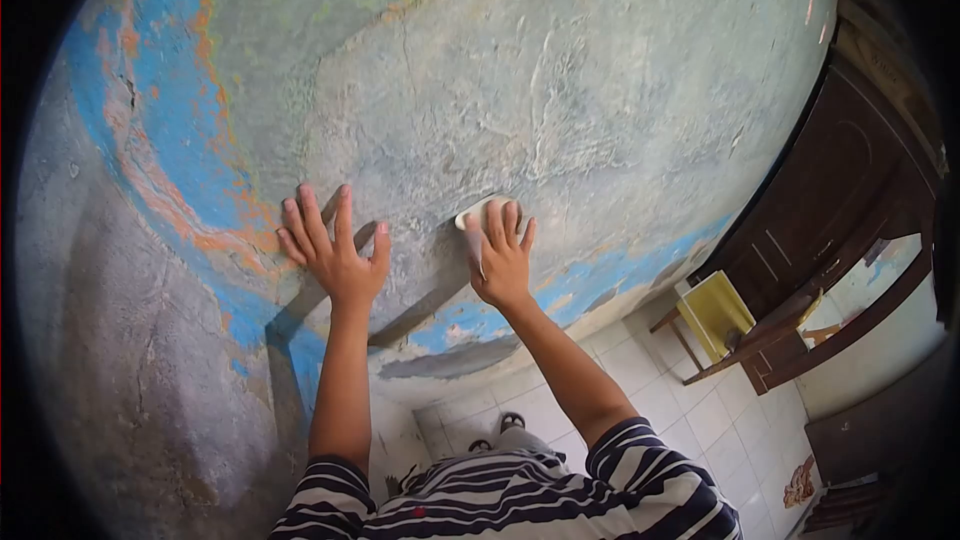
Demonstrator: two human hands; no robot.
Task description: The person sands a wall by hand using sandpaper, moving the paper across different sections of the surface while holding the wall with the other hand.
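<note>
We brace our left hand [335, 252] spread flat on the wall [560, 70], right hand [500, 258] pressing the pad [476, 212] mid-wall; flaking paint could make it skid and scrape knuckles.

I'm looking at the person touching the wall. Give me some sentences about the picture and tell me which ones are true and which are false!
1. The left hand lies flat and open on the wall. True.
2. The right hand presses a small pale block against the wall. True.
3. The wall is freshly painted and smooth. False: its paint is worn and patchy, with blue and orange remnants and cracks.
4. The floor is covered with green carpet. False: it has white tiles.
5. A yellow stool stands near the dark wooden door. True.
6. The person wears a plain red shirt. False: the shirt is striped dark and white.
</note>
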